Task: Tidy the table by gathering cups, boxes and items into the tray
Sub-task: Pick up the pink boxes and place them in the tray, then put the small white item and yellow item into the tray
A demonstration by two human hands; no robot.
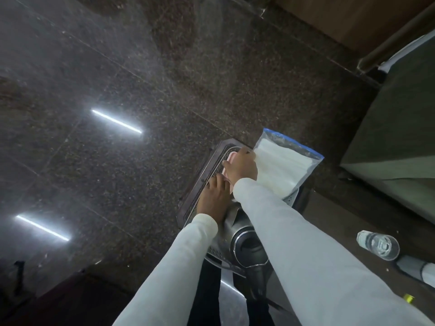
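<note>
Reaching forward over the metal tray [290, 200], both hands sit close together at its far end. The right hand [241, 164] lies palm down with its fingers curled loosely over a small pink object [230, 157], which peeks out at the fingertips and again beside the wrist; the thumb presses along its near side, so the hand appears to be gripping it. What the pink thing is cannot be told, as the hand covers most of it. The left hand [213, 197] rests just beside and below, fingers stretched forward and only slightly bent, their tips touching the perforated metal surface and the pink object's near edge. Whether this hand actually grips anything cannot be told.

Both arms wear pale long sleeves [294, 243]. Just right of the right hand, a clear zip bag with a blue seal strip [286, 161] holds folded white material and leans across the tray's far right side, touching the right wrist. A dark round object with a shiny rim [247, 247] lies in the tray nearer the person, between the two forearms.

The tray rests on a dark wooden table [329, 215]. On that table, well to the right, a clear plastic cup [379, 244] lies on its side. Beyond the table spreads a dark speckled stone floor [117, 78] with two bright light reflections.
</note>
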